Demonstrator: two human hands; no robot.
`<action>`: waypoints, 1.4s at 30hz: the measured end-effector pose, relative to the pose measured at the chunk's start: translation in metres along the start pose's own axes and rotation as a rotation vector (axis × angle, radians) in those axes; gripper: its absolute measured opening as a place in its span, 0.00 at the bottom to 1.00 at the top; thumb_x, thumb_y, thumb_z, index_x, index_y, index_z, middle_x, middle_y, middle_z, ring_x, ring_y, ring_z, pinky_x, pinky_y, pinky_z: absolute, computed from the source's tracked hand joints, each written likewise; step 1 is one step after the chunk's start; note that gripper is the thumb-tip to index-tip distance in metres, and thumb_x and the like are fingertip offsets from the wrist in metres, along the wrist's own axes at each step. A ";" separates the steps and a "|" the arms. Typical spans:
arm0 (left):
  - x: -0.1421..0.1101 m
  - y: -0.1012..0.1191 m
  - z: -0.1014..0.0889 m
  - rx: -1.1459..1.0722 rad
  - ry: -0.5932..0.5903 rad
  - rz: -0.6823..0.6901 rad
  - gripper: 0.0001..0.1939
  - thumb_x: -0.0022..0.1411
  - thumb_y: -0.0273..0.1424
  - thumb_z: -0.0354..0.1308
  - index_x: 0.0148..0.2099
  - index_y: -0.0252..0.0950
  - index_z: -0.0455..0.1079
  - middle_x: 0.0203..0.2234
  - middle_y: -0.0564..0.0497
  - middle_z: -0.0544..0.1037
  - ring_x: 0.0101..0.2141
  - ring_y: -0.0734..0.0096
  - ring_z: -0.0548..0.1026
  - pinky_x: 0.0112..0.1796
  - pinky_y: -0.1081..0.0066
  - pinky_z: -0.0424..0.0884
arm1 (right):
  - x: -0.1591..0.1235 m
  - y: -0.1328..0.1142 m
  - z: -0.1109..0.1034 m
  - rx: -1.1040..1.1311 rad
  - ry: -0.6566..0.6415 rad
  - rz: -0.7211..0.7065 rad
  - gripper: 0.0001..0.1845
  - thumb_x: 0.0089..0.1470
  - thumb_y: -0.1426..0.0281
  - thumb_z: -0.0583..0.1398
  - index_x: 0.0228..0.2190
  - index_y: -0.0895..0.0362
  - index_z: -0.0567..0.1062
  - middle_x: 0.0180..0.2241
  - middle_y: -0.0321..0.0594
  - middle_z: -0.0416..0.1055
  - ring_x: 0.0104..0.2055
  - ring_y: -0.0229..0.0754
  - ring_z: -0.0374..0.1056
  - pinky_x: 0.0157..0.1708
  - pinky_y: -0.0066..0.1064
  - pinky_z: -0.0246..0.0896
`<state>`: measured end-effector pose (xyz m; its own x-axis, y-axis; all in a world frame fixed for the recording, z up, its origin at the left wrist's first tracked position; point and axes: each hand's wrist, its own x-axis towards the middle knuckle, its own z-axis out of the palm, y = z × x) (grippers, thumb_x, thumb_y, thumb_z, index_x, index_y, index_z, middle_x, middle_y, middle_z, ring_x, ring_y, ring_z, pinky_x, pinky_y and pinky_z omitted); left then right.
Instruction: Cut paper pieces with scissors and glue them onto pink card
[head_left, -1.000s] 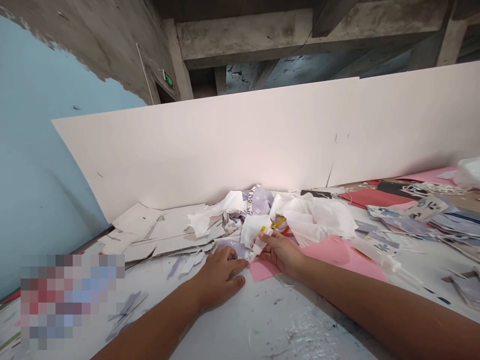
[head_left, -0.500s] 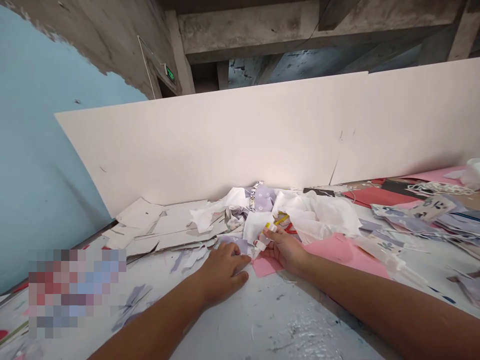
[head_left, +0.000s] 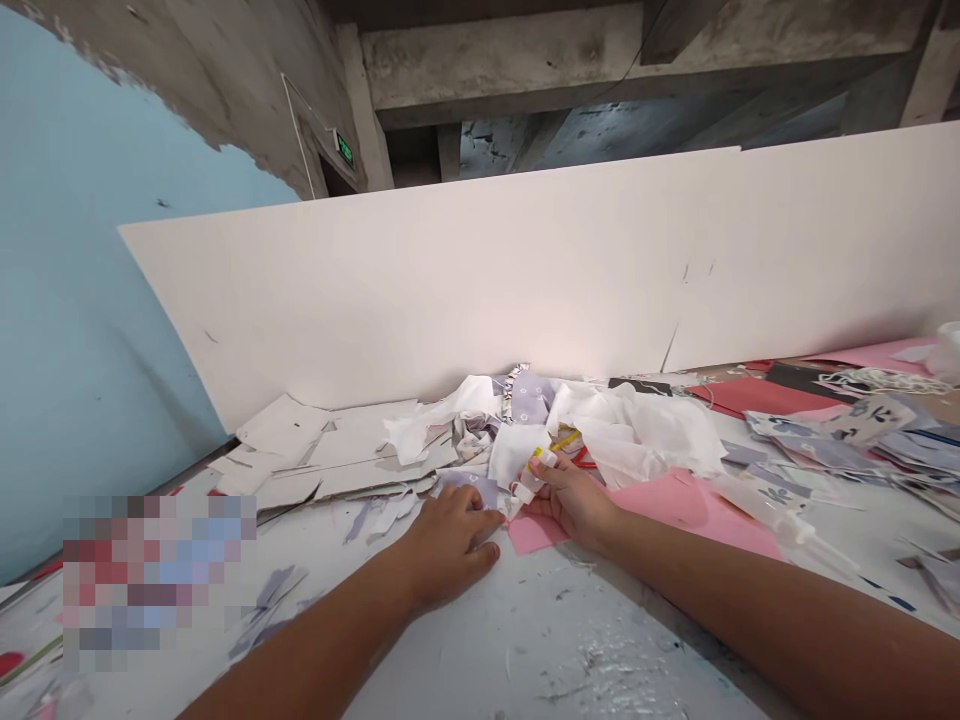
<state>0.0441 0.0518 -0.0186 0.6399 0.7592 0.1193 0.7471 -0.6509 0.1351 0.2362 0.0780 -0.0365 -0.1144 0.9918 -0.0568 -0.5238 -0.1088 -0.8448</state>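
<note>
Pinched in my right hand (head_left: 576, 502) is a small white bottle (head_left: 529, 482) with a yellow label, held tilted with its lower end down to the left. That lower end is close to a lavender floral piece (head_left: 480, 486) and a white sheet (head_left: 514, 450). My left hand (head_left: 448, 545) lies palm down on the table, fingers apart, its fingertips at the lavender piece's near edge; nothing shows in its grasp. Beneath my right hand, a pink sheet (head_left: 534, 535) sticks out. Behind the hands, lavender fabric (head_left: 530, 398) with a patterned ruffled strip lies in the pile.
A white board (head_left: 450, 290) stands along the table's back. Cardboard pieces (head_left: 375, 465) lie to the left. On the right are crumpled white cloth (head_left: 660, 430), a clear glue-bottle-like container (head_left: 780, 525), patterned scraps (head_left: 862, 420) and white cord (head_left: 885, 381). A patch at left is blurred out.
The whole view has shifted slightly. Both hands keep nearly the same pose, and the small bottle stays in my right hand.
</note>
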 end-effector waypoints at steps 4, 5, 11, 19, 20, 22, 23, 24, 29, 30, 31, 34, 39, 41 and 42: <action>0.000 0.000 0.001 -0.006 -0.004 -0.001 0.16 0.57 0.35 0.47 0.48 0.50 0.65 0.38 0.51 0.63 0.39 0.64 0.61 0.39 0.65 0.60 | -0.001 -0.001 0.001 0.006 -0.004 -0.005 0.06 0.53 0.73 0.56 0.35 0.53 0.64 0.24 0.34 0.71 0.26 0.39 0.71 0.31 0.36 0.70; -0.001 0.000 0.000 -0.007 -0.006 -0.003 0.16 0.57 0.35 0.47 0.48 0.50 0.65 0.38 0.51 0.63 0.38 0.64 0.61 0.39 0.65 0.60 | -0.001 -0.001 0.001 0.007 -0.005 -0.005 0.06 0.53 0.73 0.56 0.34 0.53 0.64 0.24 0.34 0.71 0.26 0.39 0.71 0.31 0.37 0.70; 0.000 0.001 0.000 -0.004 -0.011 -0.003 0.16 0.57 0.36 0.47 0.47 0.49 0.65 0.38 0.51 0.63 0.39 0.63 0.61 0.39 0.64 0.60 | -0.001 -0.001 0.001 0.000 -0.003 -0.012 0.06 0.53 0.73 0.56 0.34 0.54 0.64 0.24 0.34 0.71 0.26 0.40 0.71 0.31 0.37 0.70; 0.000 0.000 0.000 -0.005 -0.012 -0.011 0.16 0.57 0.36 0.47 0.47 0.49 0.65 0.38 0.51 0.63 0.39 0.63 0.61 0.38 0.64 0.60 | 0.000 0.000 0.000 -0.016 0.006 -0.013 0.06 0.52 0.73 0.56 0.34 0.54 0.64 0.24 0.34 0.72 0.25 0.39 0.71 0.28 0.34 0.70; 0.000 0.000 0.000 -0.004 -0.012 -0.012 0.16 0.57 0.36 0.47 0.47 0.49 0.65 0.38 0.51 0.63 0.39 0.63 0.61 0.38 0.64 0.60 | 0.000 0.000 0.000 -0.017 0.006 -0.013 0.06 0.52 0.73 0.57 0.34 0.54 0.64 0.24 0.34 0.72 0.25 0.39 0.71 0.28 0.34 0.70; 0.000 0.000 0.000 -0.002 -0.011 -0.010 0.16 0.57 0.35 0.47 0.48 0.49 0.65 0.38 0.50 0.63 0.39 0.63 0.61 0.39 0.64 0.60 | 0.000 0.000 0.000 -0.021 0.007 -0.013 0.06 0.52 0.73 0.56 0.34 0.54 0.64 0.24 0.34 0.71 0.26 0.39 0.71 0.27 0.34 0.69; 0.000 0.001 0.000 -0.001 -0.011 -0.009 0.16 0.57 0.35 0.47 0.48 0.49 0.65 0.38 0.50 0.63 0.39 0.63 0.61 0.39 0.64 0.60 | 0.000 0.000 0.000 -0.023 0.008 -0.012 0.06 0.52 0.73 0.56 0.34 0.54 0.64 0.24 0.34 0.71 0.25 0.39 0.71 0.27 0.34 0.69; 0.000 0.001 0.000 -0.002 -0.012 -0.010 0.16 0.57 0.35 0.47 0.48 0.49 0.65 0.38 0.50 0.63 0.39 0.63 0.61 0.39 0.64 0.60 | 0.000 -0.001 0.000 -0.026 0.010 -0.011 0.06 0.52 0.73 0.56 0.34 0.54 0.64 0.23 0.34 0.71 0.25 0.39 0.71 0.26 0.33 0.69; 0.000 0.000 0.000 0.002 -0.015 0.000 0.16 0.57 0.35 0.47 0.48 0.49 0.65 0.38 0.51 0.63 0.39 0.63 0.61 0.40 0.64 0.60 | -0.001 -0.002 0.000 -0.036 0.007 0.002 0.05 0.53 0.73 0.56 0.33 0.54 0.64 0.24 0.35 0.71 0.25 0.39 0.71 0.24 0.30 0.68; 0.000 -0.001 0.000 0.004 -0.016 0.001 0.16 0.57 0.36 0.46 0.49 0.50 0.64 0.38 0.51 0.63 0.39 0.63 0.61 0.40 0.64 0.60 | -0.002 -0.003 0.000 -0.039 0.003 0.003 0.05 0.53 0.73 0.56 0.34 0.54 0.64 0.24 0.35 0.71 0.25 0.39 0.71 0.24 0.31 0.68; 0.000 -0.001 0.000 0.005 -0.016 -0.001 0.17 0.57 0.36 0.46 0.49 0.50 0.64 0.38 0.51 0.63 0.39 0.63 0.61 0.40 0.64 0.59 | -0.002 -0.003 -0.001 -0.042 -0.001 0.005 0.05 0.53 0.73 0.56 0.34 0.54 0.64 0.24 0.35 0.72 0.26 0.39 0.71 0.25 0.31 0.69; 0.000 0.000 -0.001 0.008 -0.019 -0.010 0.17 0.57 0.36 0.46 0.49 0.49 0.64 0.38 0.50 0.63 0.39 0.63 0.61 0.40 0.64 0.59 | -0.004 -0.003 -0.001 -0.052 -0.010 0.012 0.06 0.52 0.72 0.57 0.34 0.54 0.64 0.25 0.35 0.72 0.27 0.40 0.72 0.27 0.33 0.69; 0.000 0.001 -0.001 -0.001 -0.027 -0.011 0.17 0.58 0.37 0.46 0.49 0.49 0.65 0.39 0.50 0.63 0.40 0.63 0.61 0.41 0.64 0.60 | -0.006 -0.004 -0.002 -0.069 -0.035 0.031 0.09 0.50 0.71 0.59 0.35 0.54 0.65 0.25 0.35 0.72 0.26 0.39 0.72 0.29 0.34 0.69; 0.000 0.001 -0.001 -0.005 -0.028 -0.010 0.17 0.58 0.37 0.46 0.49 0.49 0.65 0.39 0.50 0.63 0.40 0.63 0.61 0.41 0.64 0.60 | -0.007 -0.004 -0.001 -0.076 -0.044 0.038 0.08 0.50 0.72 0.59 0.35 0.54 0.65 0.25 0.35 0.72 0.26 0.39 0.72 0.28 0.34 0.69; 0.000 0.000 -0.001 -0.005 -0.027 -0.010 0.17 0.57 0.37 0.46 0.49 0.49 0.64 0.39 0.50 0.63 0.40 0.63 0.61 0.41 0.64 0.60 | -0.007 -0.004 -0.001 -0.080 -0.047 0.041 0.08 0.50 0.72 0.58 0.35 0.54 0.65 0.24 0.35 0.72 0.25 0.39 0.71 0.28 0.34 0.69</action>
<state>0.0444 0.0516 -0.0175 0.6368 0.7657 0.0908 0.7528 -0.6429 0.1416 0.2399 0.0713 -0.0328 -0.1752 0.9821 -0.0688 -0.4492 -0.1419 -0.8821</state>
